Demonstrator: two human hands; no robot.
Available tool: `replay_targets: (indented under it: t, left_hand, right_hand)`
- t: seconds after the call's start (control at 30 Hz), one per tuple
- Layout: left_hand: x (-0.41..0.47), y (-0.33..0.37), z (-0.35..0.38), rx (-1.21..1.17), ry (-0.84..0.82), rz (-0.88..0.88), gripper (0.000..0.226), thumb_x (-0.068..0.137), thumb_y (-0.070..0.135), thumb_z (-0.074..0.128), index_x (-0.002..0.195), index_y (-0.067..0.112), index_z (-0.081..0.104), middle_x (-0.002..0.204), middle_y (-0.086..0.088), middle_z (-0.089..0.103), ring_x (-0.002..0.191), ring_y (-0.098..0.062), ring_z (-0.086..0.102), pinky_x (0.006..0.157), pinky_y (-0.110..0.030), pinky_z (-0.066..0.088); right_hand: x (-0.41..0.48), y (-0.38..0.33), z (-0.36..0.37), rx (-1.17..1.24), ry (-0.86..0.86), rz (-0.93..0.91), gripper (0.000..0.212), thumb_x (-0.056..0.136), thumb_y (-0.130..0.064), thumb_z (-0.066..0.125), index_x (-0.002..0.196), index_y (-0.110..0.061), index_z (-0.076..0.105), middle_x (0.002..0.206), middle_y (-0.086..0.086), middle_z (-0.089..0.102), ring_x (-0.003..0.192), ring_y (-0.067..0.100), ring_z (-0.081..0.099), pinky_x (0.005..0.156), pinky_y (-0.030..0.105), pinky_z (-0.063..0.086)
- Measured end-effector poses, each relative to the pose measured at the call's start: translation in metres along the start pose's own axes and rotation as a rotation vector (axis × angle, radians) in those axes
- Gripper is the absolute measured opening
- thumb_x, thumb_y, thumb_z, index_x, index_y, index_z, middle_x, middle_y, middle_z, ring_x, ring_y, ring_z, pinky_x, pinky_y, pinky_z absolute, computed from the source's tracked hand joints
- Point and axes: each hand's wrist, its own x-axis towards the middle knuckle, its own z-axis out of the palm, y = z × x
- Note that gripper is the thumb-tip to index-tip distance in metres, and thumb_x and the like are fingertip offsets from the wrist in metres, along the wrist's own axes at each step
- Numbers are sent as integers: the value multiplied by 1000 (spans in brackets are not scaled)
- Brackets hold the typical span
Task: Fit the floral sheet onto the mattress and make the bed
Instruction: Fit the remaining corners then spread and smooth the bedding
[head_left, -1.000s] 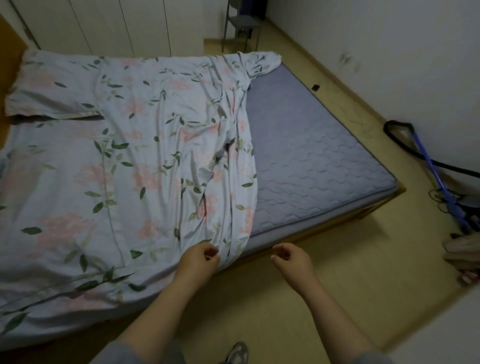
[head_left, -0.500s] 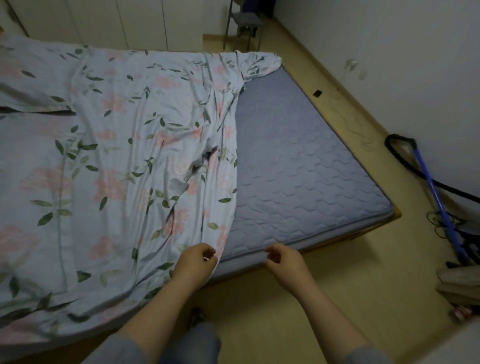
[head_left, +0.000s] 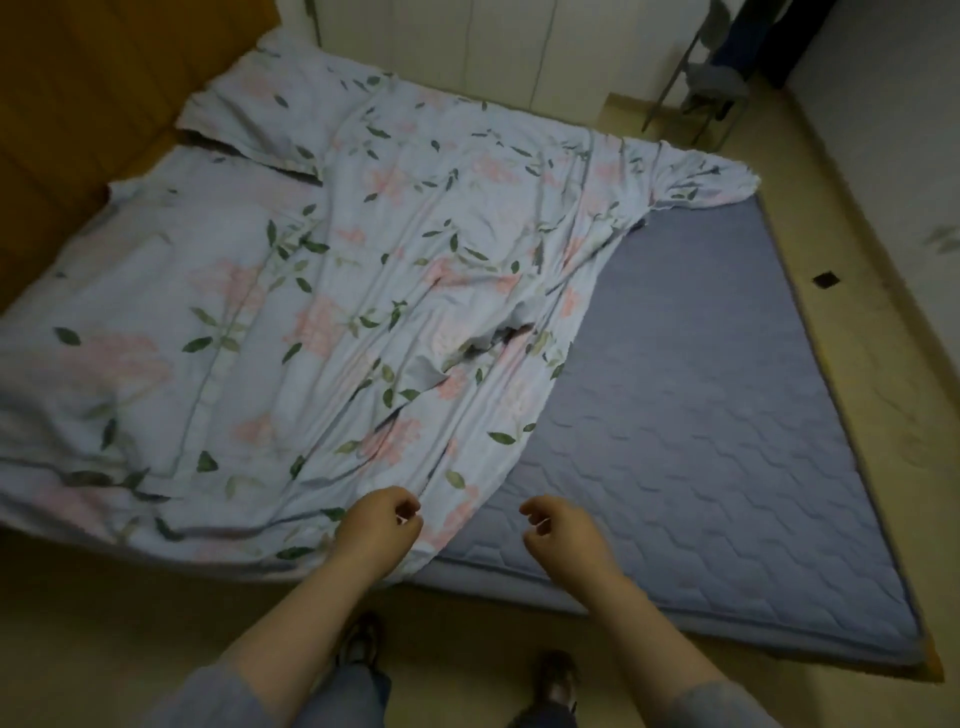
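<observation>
The floral sheet (head_left: 322, 322) lies rumpled over the left two thirds of the mattress. Its right edge runs diagonally from the far right corner down to the near edge. The grey quilted mattress (head_left: 701, 415) is bare on the right. My left hand (head_left: 382, 525) is curled at the sheet's near right edge, where the wrinkles converge, and seems to pinch the cloth. My right hand (head_left: 558, 527) hovers over the bare mattress near its front edge, fingers curled, holding nothing. A floral pillow (head_left: 249, 124) sits at the far left by the headboard.
A wooden headboard (head_left: 78, 104) runs along the left. White wardrobe doors (head_left: 467, 41) stand behind the bed, with a metal-legged chair (head_left: 711, 78) at the far right. A small black object (head_left: 826, 279) lies on the floor strip to the right. My feet (head_left: 358, 644) stand at the bed's near edge.
The view has swung left and closer, bringing the headboard into sight. Both hands have moved forward over the bed's near edge. The left stays at the sheet's edge.
</observation>
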Motion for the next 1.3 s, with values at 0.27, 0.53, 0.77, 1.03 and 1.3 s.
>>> replay_targets:
  t: [0.27,0.53,0.77,1.03,1.3]
  left_hand:
    - [-41,-3,94,-172,137,-269,10,82,16,66,91,20,66,95,-4,68,88,-20,64,81,-33,53]
    - [-33,-19,166,-80,189,-303,19,84,24,64,102,18,65,105,1,61,93,-13,61,73,-21,43]
    - [32,-70,219,-3,229,-311,37,85,27,60,121,18,56,123,-5,54,112,-23,52,91,-30,42]
    - [117,-97,262,186,207,-251,42,85,29,60,122,16,45,127,-5,41,115,-25,42,95,-31,35]
    - [168,-111,286,376,211,-277,20,90,18,50,109,12,52,114,-10,47,106,-29,46,91,-35,38]
  right_hand:
    - [61,58,-20,-373,-215,-319,38,91,-22,55,128,-20,53,128,2,54,112,16,54,89,24,42]
    - [109,107,17,-599,-344,-436,42,92,-25,53,133,-20,49,132,2,49,113,18,53,90,25,43]
    - [186,131,95,-775,-321,-550,45,91,-23,53,135,-20,46,135,2,48,121,22,48,97,32,43]
    - [270,154,163,-830,-130,-674,58,57,-7,78,113,-7,62,113,16,61,102,37,58,82,42,52]
    - [306,167,169,-809,11,-782,8,71,-10,70,78,-12,71,78,9,68,70,32,64,78,40,50]
